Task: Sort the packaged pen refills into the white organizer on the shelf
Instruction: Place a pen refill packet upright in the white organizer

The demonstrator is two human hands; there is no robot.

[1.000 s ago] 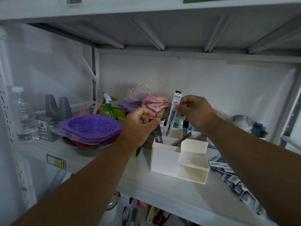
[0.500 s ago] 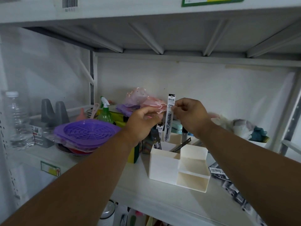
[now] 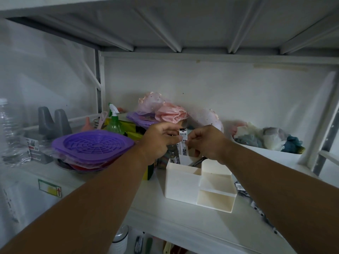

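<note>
A white organizer (image 3: 181, 184) with stepped compartments stands on the shelf. A packaged pen refill (image 3: 184, 143) stands upright with its lower end inside the tall back-left compartment. My right hand (image 3: 205, 142) pinches its upper part from the right. My left hand (image 3: 159, 140) pinches it from the left near the top. Other refill packs and a dark pen (image 3: 198, 161) stick out of the same compartment. More packaged refills (image 3: 242, 189) lie on the shelf to the right of the organizer, partly hidden by my right forearm.
A purple strainer (image 3: 93, 143) on stacked dishes sits left of the organizer, with a green spray bottle (image 3: 114, 123) behind. Pink bags (image 3: 165, 110) lie at the back. A white tub of cloths (image 3: 267, 143) is at the right. A clear bottle (image 3: 9, 132) stands far left.
The refill has come down from above the organizer into the back-left compartment. My left hand moved right and now pinches the pack too. The camera moved closer.
</note>
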